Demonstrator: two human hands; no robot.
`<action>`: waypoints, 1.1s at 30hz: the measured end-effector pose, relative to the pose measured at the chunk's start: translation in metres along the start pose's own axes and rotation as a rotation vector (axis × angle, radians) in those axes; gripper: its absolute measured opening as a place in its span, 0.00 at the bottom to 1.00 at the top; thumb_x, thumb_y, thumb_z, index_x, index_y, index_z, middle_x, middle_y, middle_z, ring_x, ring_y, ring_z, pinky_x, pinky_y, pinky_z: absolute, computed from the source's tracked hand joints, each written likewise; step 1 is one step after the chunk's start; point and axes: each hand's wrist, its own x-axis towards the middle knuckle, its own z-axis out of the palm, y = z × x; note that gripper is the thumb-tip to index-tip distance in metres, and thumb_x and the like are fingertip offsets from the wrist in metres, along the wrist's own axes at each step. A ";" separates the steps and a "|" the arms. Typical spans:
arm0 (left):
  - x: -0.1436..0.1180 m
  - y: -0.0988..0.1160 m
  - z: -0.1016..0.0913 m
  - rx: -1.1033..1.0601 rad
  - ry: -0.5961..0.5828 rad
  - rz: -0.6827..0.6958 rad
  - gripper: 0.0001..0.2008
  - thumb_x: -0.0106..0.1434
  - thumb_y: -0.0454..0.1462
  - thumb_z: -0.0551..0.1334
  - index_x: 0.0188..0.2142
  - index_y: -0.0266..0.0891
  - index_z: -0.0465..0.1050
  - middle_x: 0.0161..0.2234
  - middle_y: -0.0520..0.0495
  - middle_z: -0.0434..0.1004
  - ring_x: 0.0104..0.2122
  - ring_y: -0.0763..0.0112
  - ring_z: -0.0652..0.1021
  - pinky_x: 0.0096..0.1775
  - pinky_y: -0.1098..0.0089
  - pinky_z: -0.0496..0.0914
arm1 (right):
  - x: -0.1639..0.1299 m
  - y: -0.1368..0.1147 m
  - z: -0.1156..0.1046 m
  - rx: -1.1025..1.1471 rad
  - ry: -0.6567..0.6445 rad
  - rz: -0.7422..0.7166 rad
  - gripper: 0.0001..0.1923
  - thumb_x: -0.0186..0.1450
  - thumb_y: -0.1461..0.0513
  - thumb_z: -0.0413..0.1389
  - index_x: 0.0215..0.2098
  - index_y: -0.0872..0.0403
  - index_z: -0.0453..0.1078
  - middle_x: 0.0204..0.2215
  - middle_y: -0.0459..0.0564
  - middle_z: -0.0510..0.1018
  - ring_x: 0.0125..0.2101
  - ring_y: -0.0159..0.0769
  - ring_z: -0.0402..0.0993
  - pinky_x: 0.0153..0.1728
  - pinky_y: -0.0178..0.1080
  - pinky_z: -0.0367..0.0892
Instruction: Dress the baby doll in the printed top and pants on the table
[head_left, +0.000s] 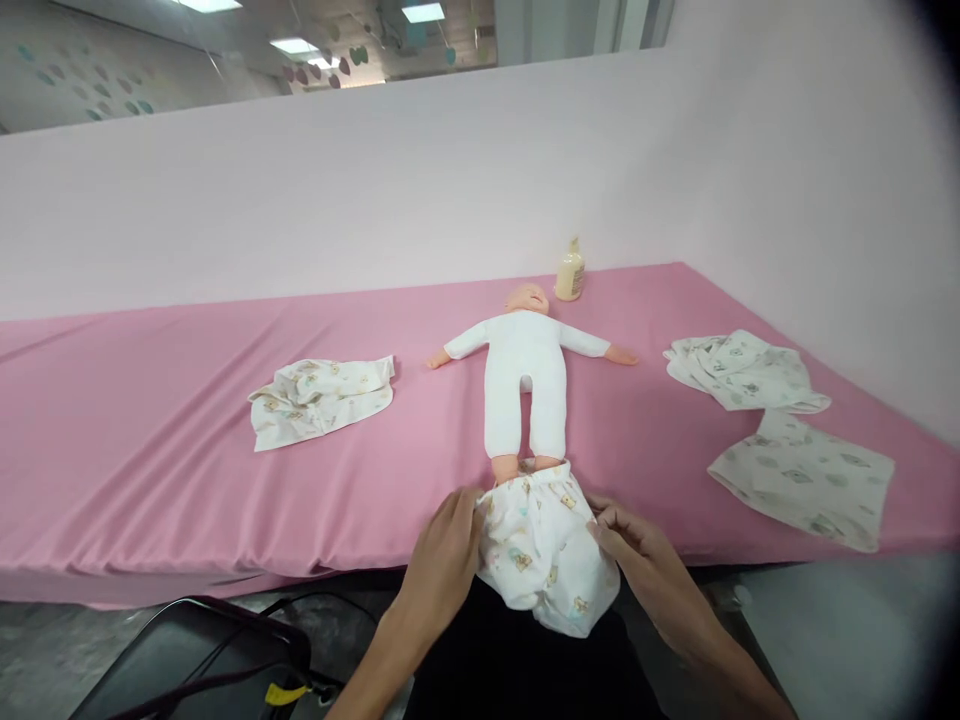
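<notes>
A baby doll (526, 370) with a white cloth body lies on its back on the pink-covered table, arms spread and feet toward me. White printed baby pants (547, 545) hang over the table's front edge, with the waistband around or just over the doll's feet; which of the two I cannot tell. On the left side of the pants, my left hand (448, 545) has its fingers closed on the cloth. My right hand (637, 550) pinches the right side of the same pants. Part of each hand's fingertips is hidden by the fabric.
A printed baby garment (322, 400) lies to the left. Two more printed garments, one folded (746, 370) and one flatter (806, 480), lie at the right. A pump bottle (570, 272) stands behind the doll's head. Below the table's left front is a black chair (202, 660).
</notes>
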 end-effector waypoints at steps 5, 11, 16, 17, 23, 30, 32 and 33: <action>-0.038 -0.008 0.023 -0.025 0.055 0.076 0.13 0.73 0.40 0.45 0.42 0.42 0.66 0.38 0.46 0.71 0.39 0.62 0.71 0.42 0.61 0.65 | -0.008 0.004 -0.005 -0.167 -0.006 0.007 0.18 0.69 0.52 0.49 0.26 0.53 0.53 0.26 0.42 0.56 0.28 0.31 0.52 0.30 0.34 0.53; -0.052 0.013 0.008 -0.453 -0.109 -0.153 0.16 0.72 0.47 0.47 0.40 0.41 0.66 0.34 0.49 0.71 0.35 0.68 0.71 0.41 0.69 0.66 | -0.024 0.014 -0.012 -0.215 -0.038 0.063 0.18 0.67 0.54 0.53 0.25 0.53 0.53 0.25 0.41 0.56 0.28 0.30 0.50 0.29 0.34 0.51; -0.046 0.023 -0.022 -0.626 -0.144 -0.247 0.18 0.70 0.51 0.51 0.38 0.39 0.68 0.32 0.50 0.69 0.34 0.69 0.69 0.38 0.72 0.67 | -0.030 0.007 -0.011 0.163 -0.091 0.144 0.14 0.63 0.52 0.60 0.34 0.52 0.64 0.29 0.43 0.68 0.30 0.31 0.63 0.31 0.33 0.59; -0.042 0.025 -0.028 -0.647 -0.144 -0.241 0.18 0.69 0.51 0.53 0.37 0.39 0.68 0.32 0.50 0.69 0.33 0.70 0.68 0.37 0.72 0.67 | -0.030 0.001 -0.008 0.262 -0.091 0.191 0.14 0.62 0.52 0.61 0.40 0.50 0.65 0.33 0.44 0.71 0.32 0.33 0.67 0.32 0.34 0.61; -0.015 0.053 -0.066 -0.743 -0.051 -0.166 0.14 0.66 0.49 0.59 0.41 0.41 0.69 0.29 0.52 0.68 0.28 0.75 0.68 0.30 0.76 0.66 | -0.011 -0.048 0.003 0.417 -0.179 0.291 0.21 0.62 0.53 0.62 0.50 0.52 0.69 0.43 0.53 0.78 0.41 0.39 0.76 0.39 0.37 0.68; 0.008 0.065 -0.111 -0.557 -0.111 0.069 0.10 0.65 0.44 0.62 0.44 0.44 0.73 0.35 0.49 0.74 0.33 0.72 0.73 0.34 0.75 0.69 | 0.008 -0.104 -0.021 0.107 -0.085 0.036 0.16 0.61 0.51 0.62 0.39 0.54 0.73 0.26 0.45 0.74 0.23 0.28 0.68 0.22 0.30 0.62; 0.013 0.062 -0.116 -0.482 -0.059 0.095 0.10 0.65 0.43 0.61 0.43 0.44 0.73 0.38 0.49 0.75 0.36 0.71 0.74 0.37 0.73 0.70 | 0.012 -0.117 -0.028 -0.066 0.006 -0.120 0.18 0.62 0.50 0.62 0.44 0.53 0.73 0.29 0.48 0.76 0.28 0.32 0.72 0.28 0.33 0.68; 0.016 0.062 -0.117 -0.440 0.011 0.098 0.10 0.65 0.43 0.61 0.43 0.43 0.73 0.38 0.49 0.75 0.37 0.71 0.74 0.38 0.72 0.70 | 0.013 -0.124 -0.030 -0.165 0.079 -0.206 0.20 0.62 0.50 0.61 0.47 0.52 0.73 0.31 0.48 0.77 0.31 0.34 0.73 0.31 0.35 0.69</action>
